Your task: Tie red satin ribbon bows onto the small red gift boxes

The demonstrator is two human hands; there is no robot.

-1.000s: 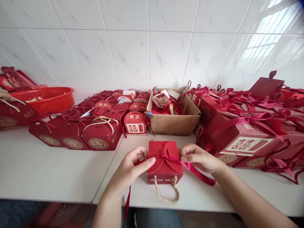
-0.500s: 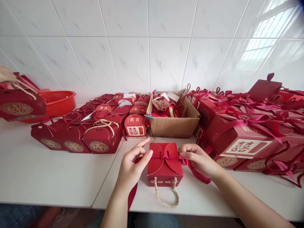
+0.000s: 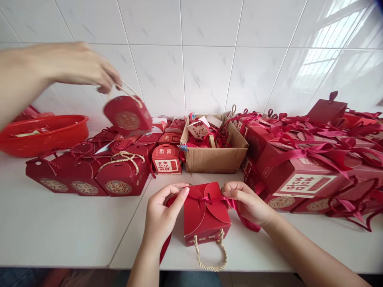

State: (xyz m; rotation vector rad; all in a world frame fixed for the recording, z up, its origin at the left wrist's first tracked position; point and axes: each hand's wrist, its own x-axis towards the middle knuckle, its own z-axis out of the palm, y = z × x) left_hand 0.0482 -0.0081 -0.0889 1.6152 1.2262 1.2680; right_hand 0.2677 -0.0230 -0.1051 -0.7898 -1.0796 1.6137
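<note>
A small red box point(image 3: 206, 223) stands on the white table in front of me, slightly turned, its curved flaps folded over on top. A beige rope handle point(image 3: 211, 266) hangs down its near side onto the table. Across the top runs a crimson ribbon point(image 3: 206, 199), crossed or knotted at the middle. My left hand point(image 3: 167, 207) pinches the ribbon at the box's left edge, and one tail hangs below that hand. At the right edge my right hand point(image 3: 247, 201) pinches the other side, its tail trailing onto the table.
Another person's hand point(image 3: 86, 67) holds a red box point(image 3: 128, 115) by its rope over rows of red boxes point(image 3: 119, 171). A red basin point(image 3: 60, 137) is at left, a cardboard box point(image 3: 214, 159) of ribbons and cards behind, stacked ribboned boxes point(image 3: 308, 175) at right.
My left hand now pinches the ribbon, where its fingers were apart before. The small box has turned slightly. The other person's hand has brought a red box rightward over the rows.
</note>
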